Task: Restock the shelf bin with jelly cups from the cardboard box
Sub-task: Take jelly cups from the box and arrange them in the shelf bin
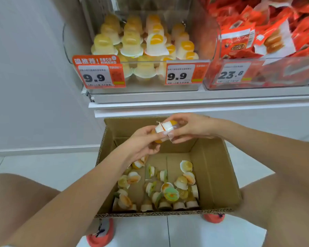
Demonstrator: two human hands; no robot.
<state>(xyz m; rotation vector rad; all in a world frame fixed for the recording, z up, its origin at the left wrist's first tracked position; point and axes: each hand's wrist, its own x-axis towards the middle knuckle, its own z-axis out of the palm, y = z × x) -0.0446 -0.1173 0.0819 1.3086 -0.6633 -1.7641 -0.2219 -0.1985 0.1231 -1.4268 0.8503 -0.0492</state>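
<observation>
An open cardboard box sits on the floor between my knees, with several loose jelly cups scattered on its bottom. Above the box's far edge, my left hand and my right hand meet. Between them they hold white-and-orange jelly cups, lid to lid; my left hand grips one cup and my right hand grips the other. On the shelf above stands a clear shelf bin stacked with rows of yellow and white jelly cups.
A second clear bin of red snack packets stands to the right of the jelly bin. Price tags reading 9.9 and 23.8 hang on the bin fronts. A white wall lies left, and my orange shoes flank the box.
</observation>
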